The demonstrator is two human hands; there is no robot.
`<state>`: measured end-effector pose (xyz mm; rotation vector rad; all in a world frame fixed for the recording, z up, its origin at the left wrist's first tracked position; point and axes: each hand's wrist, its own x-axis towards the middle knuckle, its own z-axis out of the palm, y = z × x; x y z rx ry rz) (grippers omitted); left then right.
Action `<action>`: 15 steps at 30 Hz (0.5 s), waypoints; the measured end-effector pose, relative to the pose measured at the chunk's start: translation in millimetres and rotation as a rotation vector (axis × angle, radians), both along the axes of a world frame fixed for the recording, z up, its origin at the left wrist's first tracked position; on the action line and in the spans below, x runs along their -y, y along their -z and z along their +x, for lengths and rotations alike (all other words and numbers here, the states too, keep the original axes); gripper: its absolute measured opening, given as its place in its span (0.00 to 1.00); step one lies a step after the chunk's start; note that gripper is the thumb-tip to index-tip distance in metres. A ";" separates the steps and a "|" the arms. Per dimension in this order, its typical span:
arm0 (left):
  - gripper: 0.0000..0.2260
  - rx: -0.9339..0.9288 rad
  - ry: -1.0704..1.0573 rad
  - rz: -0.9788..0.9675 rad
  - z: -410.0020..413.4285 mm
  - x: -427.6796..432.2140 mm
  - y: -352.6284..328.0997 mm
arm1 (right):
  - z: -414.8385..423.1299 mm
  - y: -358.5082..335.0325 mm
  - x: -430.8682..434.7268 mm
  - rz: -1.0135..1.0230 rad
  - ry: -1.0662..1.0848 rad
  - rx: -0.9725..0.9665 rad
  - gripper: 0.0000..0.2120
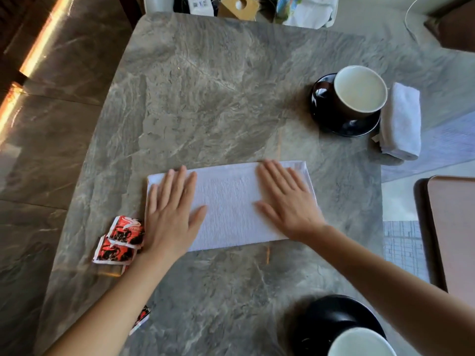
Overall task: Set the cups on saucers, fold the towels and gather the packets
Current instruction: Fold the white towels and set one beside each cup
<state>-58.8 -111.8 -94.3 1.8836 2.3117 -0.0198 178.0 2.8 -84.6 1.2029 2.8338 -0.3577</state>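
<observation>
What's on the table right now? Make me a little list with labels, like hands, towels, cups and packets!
hands: left hand and right hand press flat, fingers straight, on the flat towel
towels: flat towel mid-table; folded towel beside the far saucer
cups: far cup on the far saucer; near cup by the near saucer, both cut off
packets: red packets overlapping beside the left hand; lone packet nearer the person
</observation>
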 end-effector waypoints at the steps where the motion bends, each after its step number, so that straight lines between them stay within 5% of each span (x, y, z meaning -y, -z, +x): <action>1: 0.31 -0.009 -0.002 -0.005 -4.8 2.5 -1.0 | 11.8 -1.0 -5.6 0.000 0.002 0.014 0.33; 15: 0.33 0.027 0.048 -0.035 -12.5 0.8 1.6 | 8.7 -7.0 -14.4 0.002 0.013 -0.102 0.33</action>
